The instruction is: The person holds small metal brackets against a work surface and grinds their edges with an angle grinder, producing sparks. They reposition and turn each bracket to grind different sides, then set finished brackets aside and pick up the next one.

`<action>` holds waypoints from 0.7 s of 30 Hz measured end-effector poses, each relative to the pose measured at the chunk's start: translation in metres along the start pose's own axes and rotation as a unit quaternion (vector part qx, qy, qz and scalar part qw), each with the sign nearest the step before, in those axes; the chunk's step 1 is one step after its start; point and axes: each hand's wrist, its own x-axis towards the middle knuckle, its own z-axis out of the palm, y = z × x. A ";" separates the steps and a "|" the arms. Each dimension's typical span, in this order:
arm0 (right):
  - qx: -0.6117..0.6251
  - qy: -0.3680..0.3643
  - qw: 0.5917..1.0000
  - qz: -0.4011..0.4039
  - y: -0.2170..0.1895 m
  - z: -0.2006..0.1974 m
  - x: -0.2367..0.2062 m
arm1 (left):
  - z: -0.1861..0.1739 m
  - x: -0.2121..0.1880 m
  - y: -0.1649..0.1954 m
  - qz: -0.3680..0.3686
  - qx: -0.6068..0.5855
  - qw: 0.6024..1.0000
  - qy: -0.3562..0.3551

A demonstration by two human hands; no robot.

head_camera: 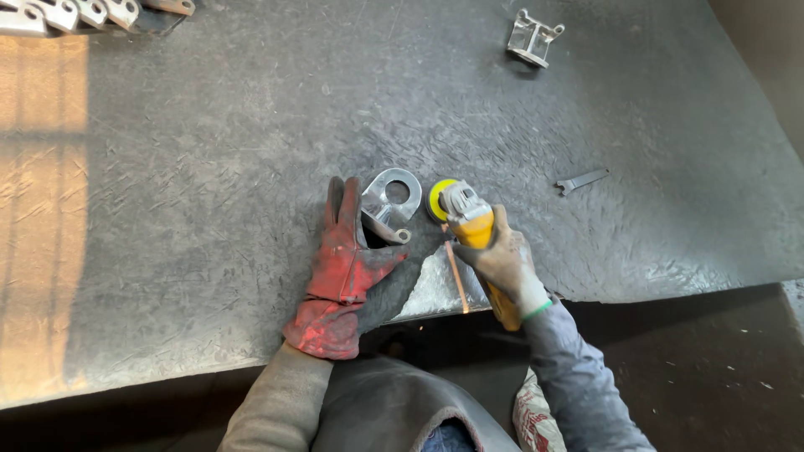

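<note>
My left hand point(343, 264), in a worn red and black glove, presses flat on the steel table beside a shiny metal bracket point(388, 203) with a round hole, the thumb touching its lower end. My right hand point(505, 265), in a dirty grey glove, grips a yellow angle grinder point(469, 224). The grinder's disc point(437, 199) sits just right of the bracket, touching or almost touching its edge. A thin orange spark streak point(457, 280) runs back toward the table's front edge.
The dark checker-plate table point(251, 167) fills the view. A second metal bracket point(532, 38) lies at the far right back, a small flat wrench point(581, 181) to the right, and a row of similar brackets point(67, 15) at the top left corner. Sunlight falls on the left side.
</note>
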 end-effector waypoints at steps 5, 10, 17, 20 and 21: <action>-0.047 -0.028 0.998 -0.010 -0.011 0.012 0.029 | -0.003 0.001 0.006 -0.002 -0.022 1.000 0.005; -0.083 -0.055 0.995 -0.020 -0.007 0.019 0.035 | 0.003 0.003 0.003 0.055 -0.102 0.992 0.049; -0.044 -0.048 0.997 -0.042 0.008 0.023 0.023 | 0.013 0.006 0.001 -0.032 -0.090 0.995 0.033; -0.038 -0.057 0.997 -0.048 0.012 0.024 0.018 | 0.017 0.007 0.000 -0.012 -0.101 0.994 0.042; -0.043 -0.059 0.996 -0.051 0.012 0.025 0.017 | 0.019 0.008 -0.001 0.005 -0.096 0.994 0.050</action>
